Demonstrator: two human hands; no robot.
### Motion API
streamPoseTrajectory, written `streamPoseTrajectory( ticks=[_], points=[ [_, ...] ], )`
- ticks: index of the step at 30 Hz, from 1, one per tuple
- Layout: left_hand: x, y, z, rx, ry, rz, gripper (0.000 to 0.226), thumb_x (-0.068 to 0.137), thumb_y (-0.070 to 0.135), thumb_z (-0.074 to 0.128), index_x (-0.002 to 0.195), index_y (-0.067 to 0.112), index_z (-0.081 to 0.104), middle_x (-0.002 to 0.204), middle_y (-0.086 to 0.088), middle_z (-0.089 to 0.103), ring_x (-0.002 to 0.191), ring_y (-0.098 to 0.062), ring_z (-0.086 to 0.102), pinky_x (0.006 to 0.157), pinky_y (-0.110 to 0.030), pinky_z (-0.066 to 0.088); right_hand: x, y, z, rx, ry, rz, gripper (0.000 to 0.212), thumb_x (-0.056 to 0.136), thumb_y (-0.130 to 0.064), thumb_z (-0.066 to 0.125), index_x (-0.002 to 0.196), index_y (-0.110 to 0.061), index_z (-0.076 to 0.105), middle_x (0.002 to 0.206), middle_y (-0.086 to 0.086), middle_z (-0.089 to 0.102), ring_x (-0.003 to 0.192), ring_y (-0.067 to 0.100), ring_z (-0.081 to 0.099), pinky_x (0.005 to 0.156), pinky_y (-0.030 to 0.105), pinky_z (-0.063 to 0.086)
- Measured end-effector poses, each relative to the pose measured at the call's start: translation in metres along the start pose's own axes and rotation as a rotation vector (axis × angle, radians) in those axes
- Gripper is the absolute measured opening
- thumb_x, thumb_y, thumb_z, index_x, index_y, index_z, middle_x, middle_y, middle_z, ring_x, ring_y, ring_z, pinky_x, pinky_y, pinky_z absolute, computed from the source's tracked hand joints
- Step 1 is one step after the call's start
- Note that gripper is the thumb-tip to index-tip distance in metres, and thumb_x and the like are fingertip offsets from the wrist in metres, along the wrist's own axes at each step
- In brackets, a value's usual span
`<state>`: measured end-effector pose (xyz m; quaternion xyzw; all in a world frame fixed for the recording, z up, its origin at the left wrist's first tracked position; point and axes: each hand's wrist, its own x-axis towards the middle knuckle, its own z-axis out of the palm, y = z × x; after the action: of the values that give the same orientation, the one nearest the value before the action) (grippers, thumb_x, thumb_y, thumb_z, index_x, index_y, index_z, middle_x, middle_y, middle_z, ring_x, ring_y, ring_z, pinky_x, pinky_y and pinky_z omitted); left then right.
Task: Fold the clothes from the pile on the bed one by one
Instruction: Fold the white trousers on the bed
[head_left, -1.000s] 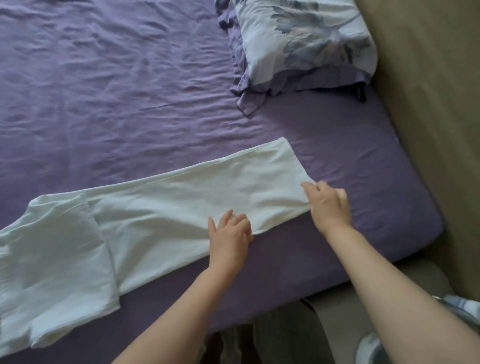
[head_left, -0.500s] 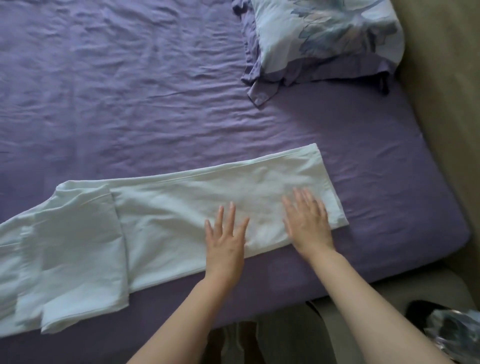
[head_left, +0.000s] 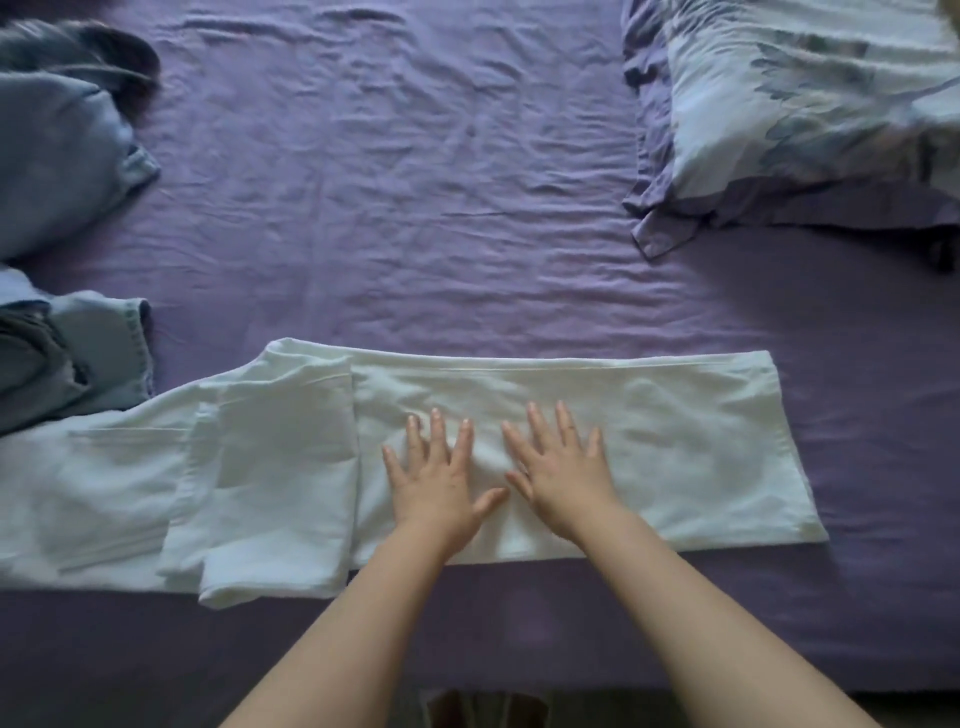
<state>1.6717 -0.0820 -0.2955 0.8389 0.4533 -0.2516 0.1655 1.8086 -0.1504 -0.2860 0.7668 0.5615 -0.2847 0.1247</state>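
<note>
A pale white pair of trousers (head_left: 675, 441) lies flat across the purple bed sheet (head_left: 415, 208), legs stacked and stretching to the right, the waist part bunched in folds at the left. My left hand (head_left: 436, 478) and my right hand (head_left: 561, 467) lie side by side on the middle of the trousers, palms down, fingers straight and spread. Neither hand holds any cloth.
A pile of blue and grey clothes (head_left: 62, 156) sits at the left edge, with denim (head_left: 93, 358) touching the trousers' waist end. A floral pillow (head_left: 805, 104) lies at the back right. The bed's front edge runs just under my forearms.
My right hand left the trouser hem corner and slid left over the cloth to lie flat beside my left hand. The view swung left, bringing the clothes pile into sight.
</note>
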Motion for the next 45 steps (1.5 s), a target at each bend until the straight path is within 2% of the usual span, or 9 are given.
streamPoseTrajectory(
  ticks=[12,16,19,22,25,28,36,39,45],
  points=[
    [0.045,-0.050,-0.021,-0.002,-0.079,0.233,0.114,0.070,0.074,0.058,0.147,0.038,-0.019,0.145,-0.003,-0.042,0.137,-0.033,-0.036,0.109,-0.063,-0.015,0.039,-0.039,-0.005,-0.011,0.037,0.153,0.065,0.094,-0.060,0.024,0.146,-0.042,-0.011,0.156,0.002,-0.024,0.142,0.028,-0.022,0.108,0.065,0.004],
    [0.035,-0.082,-0.033,-0.072,0.059,0.331,0.074,0.089,0.038,0.059,0.150,0.026,0.020,0.160,-0.011,0.003,0.147,-0.027,-0.004,0.118,-0.053,0.008,0.043,-0.055,-0.013,0.015,-0.013,0.233,0.060,0.098,-0.052,0.025,0.147,-0.041,-0.006,0.157,0.001,-0.018,0.144,0.029,-0.016,0.110,0.063,0.010],
    [0.032,-0.124,-0.036,-0.197,0.552,0.381,0.053,0.067,0.005,0.067,0.118,0.017,0.057,0.121,-0.012,0.060,0.120,-0.026,0.040,0.090,-0.043,0.051,0.046,-0.085,-0.023,0.090,0.067,0.281,0.060,0.097,-0.045,0.036,0.149,-0.031,0.009,0.159,0.006,-0.007,0.146,0.029,-0.002,0.112,0.054,0.016],
    [0.029,-0.169,-0.052,-0.230,0.680,0.233,0.062,0.056,0.003,0.079,0.112,0.019,0.058,0.102,-0.003,0.065,0.097,-0.022,0.053,0.075,-0.034,0.052,0.043,-0.133,-0.018,0.085,0.272,0.079,0.061,0.083,-0.033,0.067,0.138,-0.022,0.041,0.153,0.015,0.026,0.137,0.033,0.033,0.104,0.049,0.036],
    [0.027,-0.212,-0.066,-0.190,0.597,0.092,0.053,0.055,0.013,0.087,0.103,0.014,0.064,0.093,-0.005,0.064,0.084,-0.029,0.063,0.066,-0.035,0.052,0.041,-0.181,0.000,0.220,0.422,-0.130,0.070,0.052,-0.014,0.087,0.114,-0.019,0.056,0.125,0.019,0.058,0.106,0.035,0.062,0.078,0.045,0.055],
    [0.019,-0.245,-0.068,-0.120,0.412,-0.035,0.034,0.087,0.028,0.061,0.119,0.019,0.053,0.118,-0.002,0.053,0.112,-0.025,0.049,0.086,-0.038,0.040,0.039,-0.227,0.011,0.283,0.469,-0.238,0.064,0.054,-0.012,0.084,0.110,-0.022,0.055,0.120,0.011,0.062,0.104,0.030,0.059,0.071,0.039,0.055],
    [0.003,-0.278,-0.049,-0.413,0.251,-0.241,0.047,0.090,0.025,0.059,0.131,0.015,0.038,0.127,-0.011,0.044,0.115,-0.030,0.049,0.092,-0.039,0.041,0.040,-0.276,0.021,0.128,0.316,-0.194,0.039,0.073,-0.046,0.046,0.102,-0.028,0.065,0.123,0.007,0.062,0.106,0.030,0.063,0.071,0.037,0.054],
    [0.001,-0.276,-0.050,-0.451,0.199,-0.311,0.052,0.088,0.027,0.061,0.132,0.017,0.037,0.121,-0.012,0.056,0.113,-0.032,0.053,0.091,-0.039,0.042,0.039,-0.277,0.014,0.175,0.326,-0.177,0.043,0.068,-0.043,0.059,0.105,-0.022,0.067,0.119,0.011,0.064,0.101,0.031,0.065,0.067,0.037,0.056],
    [-0.017,-0.262,-0.079,-1.003,0.124,-0.232,0.016,0.082,0.022,0.064,0.096,0.014,0.062,0.089,-0.004,0.067,0.089,-0.024,0.066,0.077,-0.038,0.055,0.027,-0.280,-0.013,0.525,0.457,-0.268,0.055,0.086,-0.047,0.046,0.133,-0.019,0.047,0.136,0.007,0.051,0.122,0.022,0.051,0.096,0.037,0.048]
  ],
)
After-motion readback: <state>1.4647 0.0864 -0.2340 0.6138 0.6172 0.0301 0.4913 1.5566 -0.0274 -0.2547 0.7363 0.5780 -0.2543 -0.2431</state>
